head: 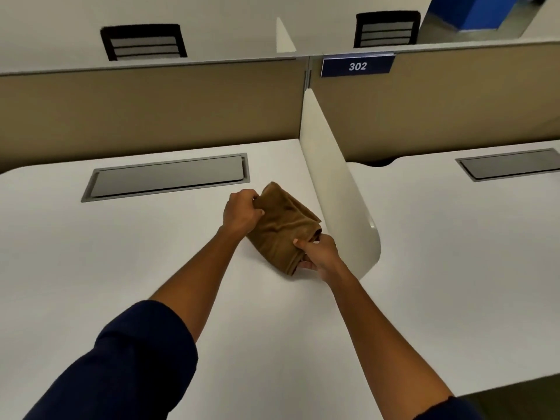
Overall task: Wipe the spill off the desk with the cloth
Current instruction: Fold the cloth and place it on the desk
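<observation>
Folded brown cloth lies on the white bench; left hand pinches its far edge, right hand grips its near corner. Recessed cable tray lid closed.

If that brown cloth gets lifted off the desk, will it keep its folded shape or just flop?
It will probably flop: the brown cloth already sags in soft folds between the left hand and right hand. It looks light, since fingertip pinches hold it. Its fuzzy surface should drag rather than slide freely on the smooth desk.

Both hands, left hand and right hand, pinch the folded brown cloth on the white desk.
</observation>
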{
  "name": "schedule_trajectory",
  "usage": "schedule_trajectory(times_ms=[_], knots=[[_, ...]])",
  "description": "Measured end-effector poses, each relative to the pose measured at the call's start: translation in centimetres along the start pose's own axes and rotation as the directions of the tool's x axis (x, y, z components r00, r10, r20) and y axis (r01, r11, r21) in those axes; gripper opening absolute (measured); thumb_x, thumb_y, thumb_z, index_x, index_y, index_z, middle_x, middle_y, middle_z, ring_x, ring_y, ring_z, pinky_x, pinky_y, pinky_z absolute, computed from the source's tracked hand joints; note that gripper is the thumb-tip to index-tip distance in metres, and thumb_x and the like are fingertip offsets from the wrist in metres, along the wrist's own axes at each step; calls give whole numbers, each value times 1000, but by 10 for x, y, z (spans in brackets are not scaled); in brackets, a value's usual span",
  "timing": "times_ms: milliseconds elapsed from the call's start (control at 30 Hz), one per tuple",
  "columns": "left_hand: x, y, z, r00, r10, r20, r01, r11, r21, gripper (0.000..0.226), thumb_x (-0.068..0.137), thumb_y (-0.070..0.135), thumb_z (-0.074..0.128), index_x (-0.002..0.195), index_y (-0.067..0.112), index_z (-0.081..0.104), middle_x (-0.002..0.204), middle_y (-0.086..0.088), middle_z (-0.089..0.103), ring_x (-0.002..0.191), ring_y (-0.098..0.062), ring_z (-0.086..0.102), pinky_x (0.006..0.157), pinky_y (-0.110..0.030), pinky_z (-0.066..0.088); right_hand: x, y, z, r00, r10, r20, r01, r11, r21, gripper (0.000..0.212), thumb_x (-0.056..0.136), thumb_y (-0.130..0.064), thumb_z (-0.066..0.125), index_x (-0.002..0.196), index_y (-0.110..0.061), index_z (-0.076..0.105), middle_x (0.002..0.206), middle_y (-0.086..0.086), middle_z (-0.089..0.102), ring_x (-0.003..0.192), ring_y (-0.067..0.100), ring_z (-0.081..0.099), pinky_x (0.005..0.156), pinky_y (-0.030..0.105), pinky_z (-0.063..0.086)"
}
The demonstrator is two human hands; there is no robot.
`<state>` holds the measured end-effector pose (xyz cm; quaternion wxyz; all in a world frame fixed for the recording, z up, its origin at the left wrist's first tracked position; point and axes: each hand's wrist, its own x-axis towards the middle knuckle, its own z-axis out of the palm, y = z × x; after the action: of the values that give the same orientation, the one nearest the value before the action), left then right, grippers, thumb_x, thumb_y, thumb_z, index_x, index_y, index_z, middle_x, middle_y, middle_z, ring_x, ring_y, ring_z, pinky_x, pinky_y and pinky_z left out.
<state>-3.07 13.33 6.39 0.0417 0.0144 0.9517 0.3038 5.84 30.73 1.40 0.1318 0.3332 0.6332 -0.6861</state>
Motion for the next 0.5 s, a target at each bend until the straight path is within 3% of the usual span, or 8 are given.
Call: schedule_trajectory(times_ms=[167, 267, 367, 433, 500], knots=[[27, 36, 25, 989, 144, -20, -144, 990, -3, 28, 86, 20, 75, 111, 11, 68, 109, -10, 70, 93, -22, 63, 88, -34, 53, 8, 8, -4, 993, 25, -112, -15, 995, 94, 78, 78, -27, 81, 144, -13, 41, 134, 13, 53, 115, 39, 58, 80, 50, 60], [35, 46, 38, 977, 211, -19, -211, 978, 4, 26, 88, 19, 74, 112, 11, 67, 110, -9, 70, 96, -22, 62, 86, -29, 48, 11, 17, -4, 990, 121, -71, -103, 971, 214, 85, 78, -32, 81, 147, -19, 33, 141, 14, 48, 117, 42, 57, 82, 53, 58], [35, 48, 46, 968, 250, 22, -249, 967, -49, 35, 88, 18, 73, 121, 11, 63, 116, -10, 69, 108, -26, 62, 94, -33, 50, 7, 21, -5, 985, 169, 17, -170, 977, 132, 63, 93, -35, 64, 145, -18, 31, 141, 15, 50, 123, 38, 55, 101, 52, 49], [30, 46, 48, 959, 272, 78, -266, 961, -76, 43, 90, 22, 71, 130, 12, 59, 128, -10, 64, 120, -28, 57, 100, -36, 45, 2, 25, -5, 985, 166, -38, -162, 983, 92, 49, 94, -35, 63, 133, -11, 46, 118, 16, 65, 103, 34, 68, 89, 50, 56], [24, 41, 47, 951, 282, 128, -274, 959, -71, 50, 93, 30, 67, 137, 13, 53, 141, -12, 55, 131, -30, 47, 106, -39, 39, -5, 28, -5, 982, 144, -120, -145, 989, 3, 34, 94, -40, 61, 107, -8, 61, 101, 14, 71, 86, 28, 72, 81, 44, 60]])
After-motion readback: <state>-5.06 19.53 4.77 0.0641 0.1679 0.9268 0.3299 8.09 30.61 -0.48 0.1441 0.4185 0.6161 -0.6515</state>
